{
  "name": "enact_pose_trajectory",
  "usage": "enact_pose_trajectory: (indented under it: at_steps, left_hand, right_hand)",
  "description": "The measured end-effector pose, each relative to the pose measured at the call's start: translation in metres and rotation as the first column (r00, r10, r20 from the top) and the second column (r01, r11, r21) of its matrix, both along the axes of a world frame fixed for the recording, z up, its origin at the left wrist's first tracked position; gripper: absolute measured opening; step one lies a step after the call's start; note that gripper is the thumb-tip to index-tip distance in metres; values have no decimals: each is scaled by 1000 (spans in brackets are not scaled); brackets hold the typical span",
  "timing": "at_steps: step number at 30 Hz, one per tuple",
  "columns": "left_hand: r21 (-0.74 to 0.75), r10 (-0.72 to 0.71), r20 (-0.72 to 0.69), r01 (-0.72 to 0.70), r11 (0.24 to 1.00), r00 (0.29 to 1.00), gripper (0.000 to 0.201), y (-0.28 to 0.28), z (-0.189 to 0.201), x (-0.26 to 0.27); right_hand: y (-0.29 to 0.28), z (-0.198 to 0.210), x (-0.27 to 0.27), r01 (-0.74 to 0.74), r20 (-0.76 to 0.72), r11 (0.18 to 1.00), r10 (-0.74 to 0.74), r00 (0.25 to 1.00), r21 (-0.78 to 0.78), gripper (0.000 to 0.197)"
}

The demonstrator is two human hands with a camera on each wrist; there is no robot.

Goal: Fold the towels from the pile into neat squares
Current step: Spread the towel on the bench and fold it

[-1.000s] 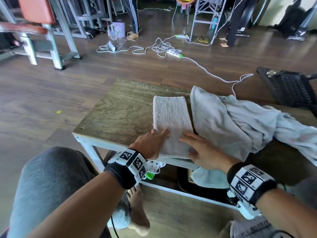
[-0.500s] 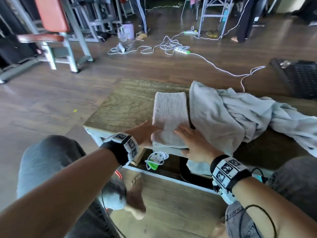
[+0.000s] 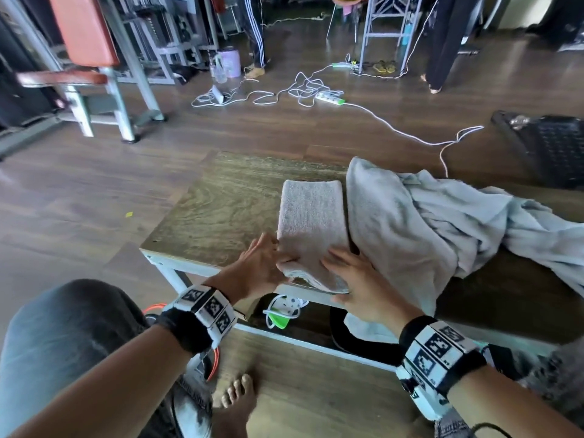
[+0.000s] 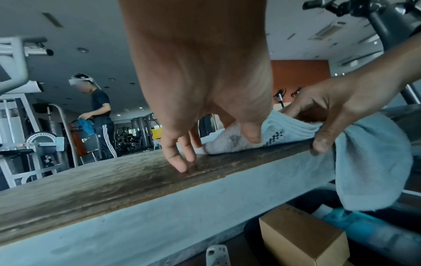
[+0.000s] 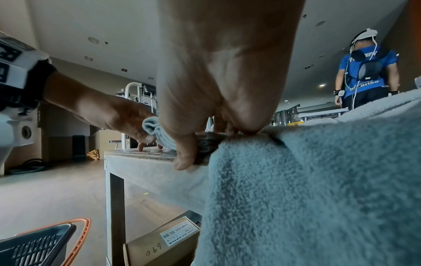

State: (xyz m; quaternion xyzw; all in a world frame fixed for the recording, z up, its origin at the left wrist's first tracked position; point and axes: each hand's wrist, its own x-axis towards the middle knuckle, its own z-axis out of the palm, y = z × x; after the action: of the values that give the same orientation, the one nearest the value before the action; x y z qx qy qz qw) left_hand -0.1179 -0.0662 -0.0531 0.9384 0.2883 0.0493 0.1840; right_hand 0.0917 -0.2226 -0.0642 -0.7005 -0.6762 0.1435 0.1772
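Note:
A pale towel, folded into a long strip, lies on the wooden table and runs away from me. Its near end is raised a little off the table's front edge. My left hand pinches the near left corner, thumb on the cloth, other fingertips touching the tabletop. My right hand grips the near right corner, fingers on top and thumb at the table edge. The pile of blue-grey towels lies crumpled just right of the strip and hangs over the front edge.
A cardboard box and a white-green power strip sit under the table. A dark basket with an orange rim stands by my left knee. A black chair is at far right. White cables and gym frames lie beyond.
My left hand slid off the top of the strip to its near left corner. Both hands now hold the near end, which has come up slightly off the table.

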Motion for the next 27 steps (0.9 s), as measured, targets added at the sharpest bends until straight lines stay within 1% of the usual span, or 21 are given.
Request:
enact_pose_trajectory:
  at_steps: [1, 2, 4, 5, 6, 7, 8, 9, 10, 12, 13, 14, 16, 17, 18, 20, 21, 22, 24, 25, 27]
  left_hand:
    - [3, -2, -22, 2, 1000, 1000, 45, 0, 4, 0]
    - [-2, -3, -18, 3, 1000, 1000, 38, -1, 11, 1]
    - [-40, -9, 112, 14, 999, 994, 28, -7, 24, 2]
    - [-52, -11, 179, 20, 998, 984, 24, -10, 33, 4]
    - [-49, -11, 228, 23, 999, 974, 21, -13, 40, 6]
    - [-65, -4, 256, 21, 998, 967, 17, -15, 46, 7]
    - [-98, 10, 279, 18, 995, 960, 13, -17, 53, 8]
    - [-144, 32, 311, 14, 989, 950, 16, -19, 58, 8]
    - [-200, 70, 334, -2, 980, 940, 23, -19, 61, 8]
    - [-327, 187, 335, -73, 942, 924, 34, -19, 65, 8]
    - [-381, 244, 333, -106, 918, 911, 38, -18, 64, 9]
    - [-430, 294, 333, -134, 893, 896, 43, -17, 62, 9]
    - [-525, 387, 306, -185, 831, 870, 52, -17, 55, 11]
    - [-569, 434, 277, -217, 793, 857, 54, -17, 51, 12]
    - [-610, 481, 230, -260, 749, 846, 53, -16, 47, 13]
    - [-688, 542, 123, -322, 650, 831, 50, -16, 43, 13]
    - [-727, 542, 82, -321, 607, 836, 50, -16, 44, 13]
    - [-758, 516, 60, -297, 580, 855, 50, -16, 45, 12]
    - [-791, 425, 22, -244, 561, 905, 41, -16, 51, 9]
    - [-805, 395, -18, -248, 540, 919, 38, -16, 54, 8]
    - [-826, 371, -90, -278, 491, 924, 43, -16, 57, 8]
  right_hand:
    - [1, 0, 0, -1, -41, 1000, 2, 999, 26, 66]
    - [1, 1, 1, 10, -103, 998, -4, 995, 64, 52]
    - [3, 10, 2, 86, -233, 989, -56, 971, 122, 17]
    - [3, 15, 3, 122, -268, 985, -85, 960, 126, 9]
    - [4, 21, 4, 164, -288, 979, -122, 950, 125, 17]
    - [4, 25, 6, 192, -312, 973, -144, 939, 129, 18]
    - [3, 30, 7, 221, -343, 965, -161, 925, 142, 14]
    - [3, 35, 8, 231, -379, 958, -153, 913, 168, 10]
    - [2, 41, 8, 239, -422, 952, -141, 895, 190, 12]
    - [0, 53, 5, 271, -556, 937, -108, 824, 220, 10]
    - [-1, 58, 2, 286, -623, 933, -92, 777, 220, 11]
    - [-2, 61, 1, 286, -673, 937, -79, 735, 202, 18]
    - [-3, 59, 1, 232, -728, 969, -94, 679, 91, 39]
    - [-3, 57, 1, 199, -735, 980, -125, 666, 14, 43]
    - [-3, 52, 1, 177, -732, 983, -150, 664, -40, 40]
    - [-3, 49, -2, 193, -700, 979, -184, 690, -66, 24]
    - [-3, 49, -3, 220, -694, 974, -197, 693, -57, 21]
    - [-3, 49, -4, 245, -701, 968, -205, 683, -45, 20]
    - [-3, 52, -4, 269, -715, 962, -213, 665, -36, 20]
    - [-2, 51, -4, 273, -710, 961, -224, 667, -46, 19]
    - [0, 45, -2, 279, -672, 955, -270, 689, -98, 14]
